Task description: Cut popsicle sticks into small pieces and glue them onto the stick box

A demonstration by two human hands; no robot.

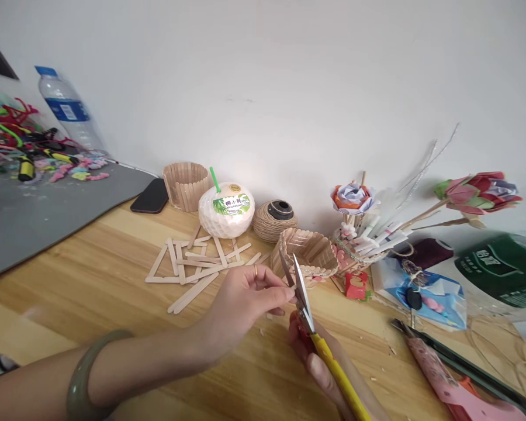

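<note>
My right hand (325, 379) is wrapped around a pair of scissors (319, 344) with yellow and red handles. Their blades stand apart and point up and away from me. My left hand (248, 298) is pinched, with a ring on one finger and a bangle on the wrist. Between its thumb and finger a small pale piece shows, apparently the end of a craft stick, right at the blades; most of it is hidden. Just behind the blades stands a holder made of craft sticks (309, 248). Loose craft sticks (197, 295) lie in a pile beyond my left hand.
At the back stand another stick holder (186, 187), a white coconut (227, 213) with a green straw, and a twine ball (274, 222). Paper flowers (354, 199) and a red box (356, 285) are to the right. A pink utility knife (438, 362) lies front right.
</note>
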